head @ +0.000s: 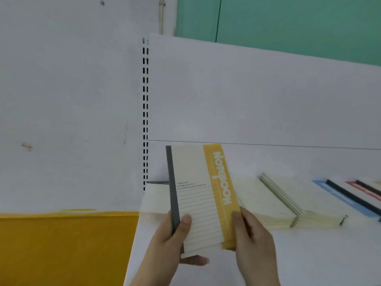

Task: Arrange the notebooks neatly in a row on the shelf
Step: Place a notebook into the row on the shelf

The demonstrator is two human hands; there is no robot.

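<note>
A cream and yellow notebook [200, 195] with a grey spine and the word "Notebook" on its yellow band is held upright above the white shelf [299, 254]. My left hand [171, 242] grips its lower left edge at the spine, thumb on the cover. My right hand [253, 238] holds its lower right edge, thumb on the yellow band. Behind it on the shelf lie cream notebooks [272, 201] leaning in a row. Further right are a blue notebook [338, 195] and a red notebook [362, 187], both with dark spines.
The shelf's white back panel [257, 93] rises behind the row, with a slotted upright [145, 112] at its left end. Left of the shelf is a white wall above a yellow band [66, 244]. A green door [288, 23] shows at top right.
</note>
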